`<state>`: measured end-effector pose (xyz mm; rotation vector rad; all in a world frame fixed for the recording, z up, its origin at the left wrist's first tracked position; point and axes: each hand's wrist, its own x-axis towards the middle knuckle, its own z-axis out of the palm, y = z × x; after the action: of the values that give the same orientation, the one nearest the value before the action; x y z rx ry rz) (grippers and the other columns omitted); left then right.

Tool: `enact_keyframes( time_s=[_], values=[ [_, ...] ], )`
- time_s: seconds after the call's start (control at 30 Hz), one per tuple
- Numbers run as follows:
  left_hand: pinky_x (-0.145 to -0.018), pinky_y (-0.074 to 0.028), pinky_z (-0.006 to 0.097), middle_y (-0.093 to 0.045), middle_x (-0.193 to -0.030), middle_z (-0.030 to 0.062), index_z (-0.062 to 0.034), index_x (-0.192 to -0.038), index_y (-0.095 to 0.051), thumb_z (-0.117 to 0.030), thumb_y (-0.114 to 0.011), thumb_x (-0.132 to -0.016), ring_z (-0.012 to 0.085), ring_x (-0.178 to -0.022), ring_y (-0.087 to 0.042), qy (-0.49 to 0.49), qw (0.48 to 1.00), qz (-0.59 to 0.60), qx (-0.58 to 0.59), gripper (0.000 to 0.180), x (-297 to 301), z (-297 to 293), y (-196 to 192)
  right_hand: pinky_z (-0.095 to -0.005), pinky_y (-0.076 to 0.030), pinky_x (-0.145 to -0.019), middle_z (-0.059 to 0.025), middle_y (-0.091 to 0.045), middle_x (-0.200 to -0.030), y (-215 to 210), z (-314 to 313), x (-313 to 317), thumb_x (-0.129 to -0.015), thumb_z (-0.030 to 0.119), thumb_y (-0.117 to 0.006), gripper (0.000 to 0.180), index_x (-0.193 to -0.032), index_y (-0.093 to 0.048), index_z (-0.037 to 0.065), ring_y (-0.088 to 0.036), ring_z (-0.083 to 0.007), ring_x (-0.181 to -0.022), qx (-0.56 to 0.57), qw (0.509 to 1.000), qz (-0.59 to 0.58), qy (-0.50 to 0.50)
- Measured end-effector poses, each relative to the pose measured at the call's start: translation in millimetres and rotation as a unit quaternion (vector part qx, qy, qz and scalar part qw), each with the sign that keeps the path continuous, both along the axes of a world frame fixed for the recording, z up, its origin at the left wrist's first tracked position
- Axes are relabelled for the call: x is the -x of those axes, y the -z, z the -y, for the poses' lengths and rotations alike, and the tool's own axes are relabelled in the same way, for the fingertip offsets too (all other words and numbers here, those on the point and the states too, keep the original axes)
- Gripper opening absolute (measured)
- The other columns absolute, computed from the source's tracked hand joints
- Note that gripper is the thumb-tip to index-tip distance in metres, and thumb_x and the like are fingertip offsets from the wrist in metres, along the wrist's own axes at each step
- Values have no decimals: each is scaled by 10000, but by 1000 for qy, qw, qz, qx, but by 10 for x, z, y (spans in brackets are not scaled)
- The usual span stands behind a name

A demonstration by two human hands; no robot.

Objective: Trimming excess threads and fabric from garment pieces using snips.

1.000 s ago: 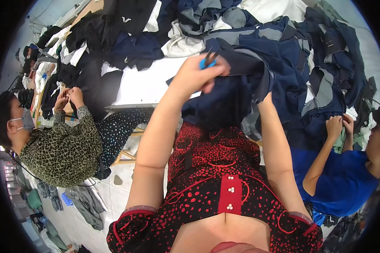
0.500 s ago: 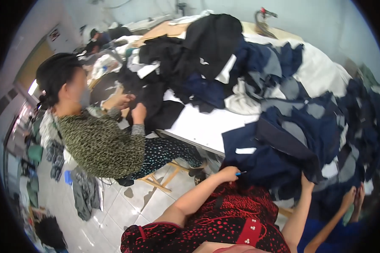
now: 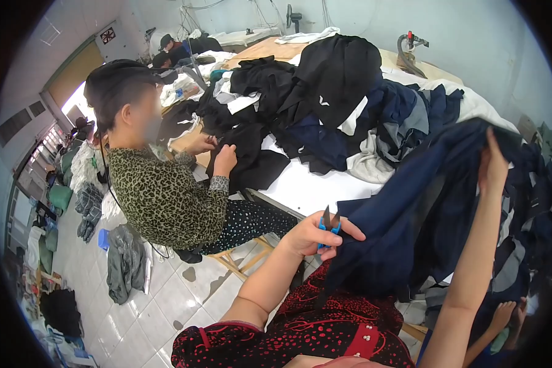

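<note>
My left hand point(image 3: 310, 236) is closed around small blue-handled thread snips point(image 3: 329, 229), their dark blades apart and pointing up. Its fingertips reach the near left edge of a navy garment point(image 3: 389, 211). Raised at the right, my right hand point(image 3: 492, 165) grips the top of that garment, and the cloth hangs in folds between both hands. Part of the cloth under the right fingers is blurred.
A white table point(image 3: 316, 187) bears heaps of black cloth point(image 3: 334, 70) and navy-grey pieces point(image 3: 405, 113). At left, a co-worker in a leopard-print top point(image 3: 165, 196) handles dark cloth. Another person's hands point(image 3: 503, 316) show at lower right. A grey bundle point(image 3: 126, 264) lies on the tiled floor.
My right hand has risen from the near edge, lifting the navy garment off the table. My left hand has turned up, so the snips now show plainly. The view has shifted slightly.
</note>
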<state>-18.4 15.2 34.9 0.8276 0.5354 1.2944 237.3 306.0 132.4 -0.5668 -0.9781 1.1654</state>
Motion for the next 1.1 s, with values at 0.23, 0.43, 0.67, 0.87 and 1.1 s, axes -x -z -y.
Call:
enact_keyframes(
  time_s=[0.23,0.43,0.67,0.87,1.1],
  values=[
    [-355,-380,189,-592,-679,98,129,-1124,-474,-75,-572,-730,106,-422,-495,-88,992,63,71,454,-353,-128,-83,-334,-420,-841,-143,-596,-1053,652,-33,-358,-790,287,-602,475,-1103,-535,-62,-563,-238,-948,113,758,642,-19],
    [-382,-287,199,-514,-646,37,48,-1149,-505,-84,-514,-800,96,-406,-415,-53,984,140,95,373,-567,-419,252,-326,-380,-916,-126,-526,-1141,1190,1499,-339,-724,160,-651,499,-1169,-485,8,-501,-238,-1072,-52,801,503,-320],
    [-378,-280,212,-432,-500,29,67,-1201,-444,-114,-534,-787,106,-405,-405,27,992,99,77,461,-760,-519,-28,-289,-390,-891,-67,-533,-1107,1523,2009,-103,-754,111,-669,495,-1186,-460,-11,-505,-149,-1016,213,839,251,-434],
    [-363,-326,213,-543,-1048,85,17,-1226,-421,-91,-566,-744,121,-431,-495,-130,989,-45,47,515,-356,-882,25,-358,-461,-836,-109,-601,-1031,1286,1791,-65,-835,177,-583,345,-1111,-530,-23,-585,-214,-928,361,869,64,-333],
    [-376,-317,193,-565,-1088,133,26,-1113,-507,-89,-550,-746,79,-433,-447,-143,975,-156,66,387,-428,-731,549,-427,-395,-948,-170,-507,-1198,1372,1516,-188,-901,273,-459,445,-1211,-427,-46,-508,-294,-1094,424,831,-166,-319]
  ],
)
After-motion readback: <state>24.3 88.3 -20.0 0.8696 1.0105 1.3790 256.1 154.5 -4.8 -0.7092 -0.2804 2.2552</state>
